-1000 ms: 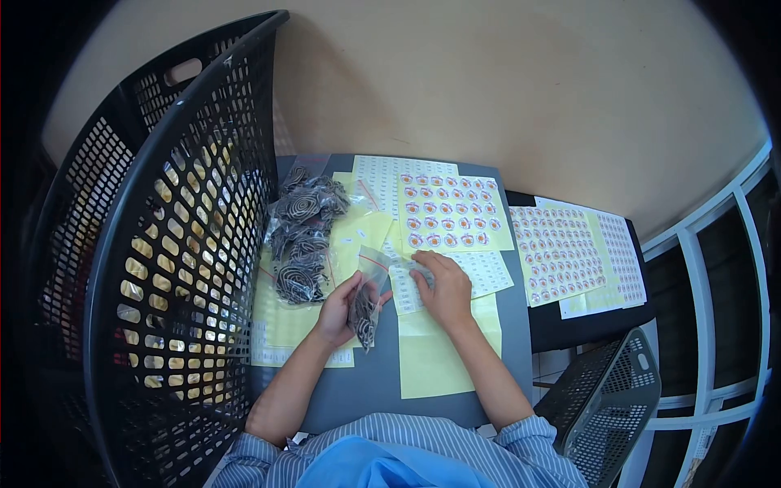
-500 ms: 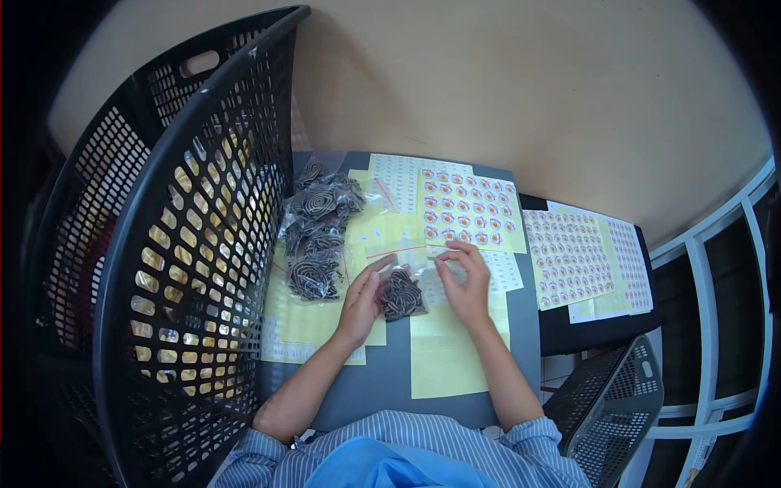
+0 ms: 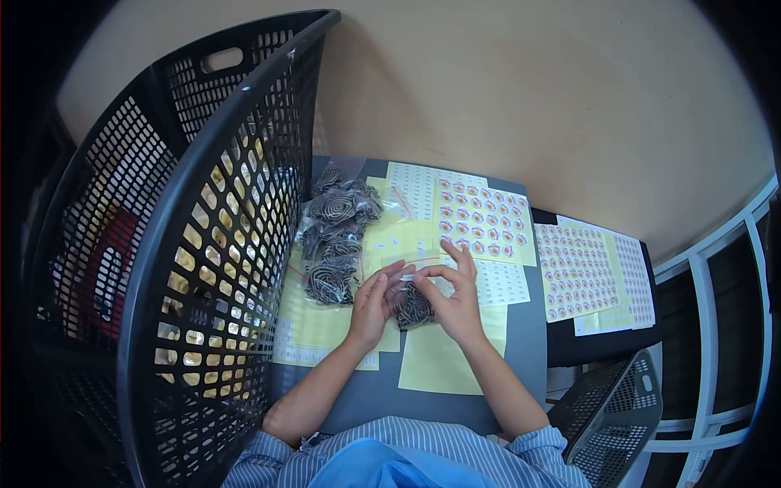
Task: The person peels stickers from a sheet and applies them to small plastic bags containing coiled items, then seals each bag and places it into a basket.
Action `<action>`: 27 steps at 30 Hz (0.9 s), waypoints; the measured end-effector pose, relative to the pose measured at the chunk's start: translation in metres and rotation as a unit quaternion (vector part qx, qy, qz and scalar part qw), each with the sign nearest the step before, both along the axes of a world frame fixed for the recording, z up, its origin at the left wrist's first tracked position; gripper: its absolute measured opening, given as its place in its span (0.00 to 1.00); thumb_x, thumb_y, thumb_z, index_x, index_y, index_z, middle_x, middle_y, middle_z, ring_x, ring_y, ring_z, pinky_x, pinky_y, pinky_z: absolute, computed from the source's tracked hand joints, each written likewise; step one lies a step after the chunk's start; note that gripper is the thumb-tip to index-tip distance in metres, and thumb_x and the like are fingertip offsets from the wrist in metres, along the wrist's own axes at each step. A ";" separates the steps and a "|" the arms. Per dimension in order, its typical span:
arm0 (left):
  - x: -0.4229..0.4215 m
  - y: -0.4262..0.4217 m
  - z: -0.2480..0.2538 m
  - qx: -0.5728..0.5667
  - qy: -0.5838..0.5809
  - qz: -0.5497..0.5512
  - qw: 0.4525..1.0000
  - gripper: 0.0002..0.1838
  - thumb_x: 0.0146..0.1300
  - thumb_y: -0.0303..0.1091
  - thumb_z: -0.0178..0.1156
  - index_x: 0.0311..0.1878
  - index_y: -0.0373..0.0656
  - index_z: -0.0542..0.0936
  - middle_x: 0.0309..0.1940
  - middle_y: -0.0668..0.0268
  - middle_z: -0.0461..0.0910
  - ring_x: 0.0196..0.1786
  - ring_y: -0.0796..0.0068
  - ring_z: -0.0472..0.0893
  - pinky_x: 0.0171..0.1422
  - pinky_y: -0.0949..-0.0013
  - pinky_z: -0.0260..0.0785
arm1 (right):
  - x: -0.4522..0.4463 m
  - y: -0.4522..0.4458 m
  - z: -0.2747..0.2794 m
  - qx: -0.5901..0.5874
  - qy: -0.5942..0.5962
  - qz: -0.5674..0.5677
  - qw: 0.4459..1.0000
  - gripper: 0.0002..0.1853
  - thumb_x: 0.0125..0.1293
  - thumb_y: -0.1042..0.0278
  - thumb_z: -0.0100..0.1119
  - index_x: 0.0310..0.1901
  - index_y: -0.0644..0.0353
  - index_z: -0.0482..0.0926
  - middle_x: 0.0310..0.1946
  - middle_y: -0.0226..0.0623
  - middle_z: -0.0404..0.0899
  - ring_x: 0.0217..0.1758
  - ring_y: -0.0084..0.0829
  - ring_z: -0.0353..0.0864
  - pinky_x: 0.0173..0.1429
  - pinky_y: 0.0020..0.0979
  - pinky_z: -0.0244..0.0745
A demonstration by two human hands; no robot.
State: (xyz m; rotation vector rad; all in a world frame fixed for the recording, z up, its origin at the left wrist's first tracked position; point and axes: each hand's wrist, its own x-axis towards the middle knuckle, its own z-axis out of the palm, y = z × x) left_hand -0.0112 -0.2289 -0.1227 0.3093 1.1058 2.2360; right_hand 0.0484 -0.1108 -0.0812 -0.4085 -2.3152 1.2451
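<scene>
My left hand is closed on the side of a clear zip bag of dark brown, striped spiral pieces. The bag is held just above the table, its red seal line near the top. My right hand pinches a small white label at the upper part of the bag, thumb and index finger together and the other fingers raised. Just left of my hands lie several similar filled bags, heaped on yellow sheets. A sheet of round orange-and-white stickers lies beyond my right hand.
A tall black perforated basket with yellowish packs stands at the left. More sticker sheets lie on a black surface at the right. Below it is a dark perforated basket. A yellow backing sheet lies before me on the grey table.
My right hand has moved left onto the bag, and a small white label shows at its fingertips. The yellow sheet under my right arm has shifted a little. The view has turned slightly.
</scene>
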 end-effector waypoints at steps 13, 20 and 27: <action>-0.001 0.000 -0.002 -0.028 0.032 0.014 0.999 0.19 0.67 0.36 0.34 0.54 0.33 0.65 0.47 0.57 0.71 0.49 0.73 0.73 0.54 0.73 0.65 | -0.017 -0.017 -0.014 0.007 0.029 -0.029 0.999 0.04 0.47 0.66 0.62 0.25 0.55 0.79 0.56 0.46 0.59 0.66 0.50 0.39 0.65 0.48 0.38; 0.000 0.000 -0.003 -0.016 0.023 0.019 0.999 0.19 0.67 0.34 0.35 0.53 0.31 0.65 0.47 0.56 0.71 0.50 0.73 0.72 0.55 0.73 0.63 | -0.019 -0.020 -0.018 0.028 0.067 -0.049 0.996 0.03 0.45 0.69 0.62 0.24 0.56 0.79 0.55 0.43 0.62 0.65 0.50 0.44 0.64 0.47 0.41; 0.001 0.000 -0.004 -0.019 0.030 0.025 0.999 0.19 0.67 0.35 0.34 0.54 0.31 0.65 0.46 0.57 0.72 0.47 0.74 0.73 0.53 0.73 0.66 | -0.021 -0.023 -0.016 0.042 0.091 -0.060 0.993 0.04 0.43 0.69 0.62 0.22 0.57 0.78 0.54 0.44 0.63 0.65 0.50 0.45 0.64 0.47 0.41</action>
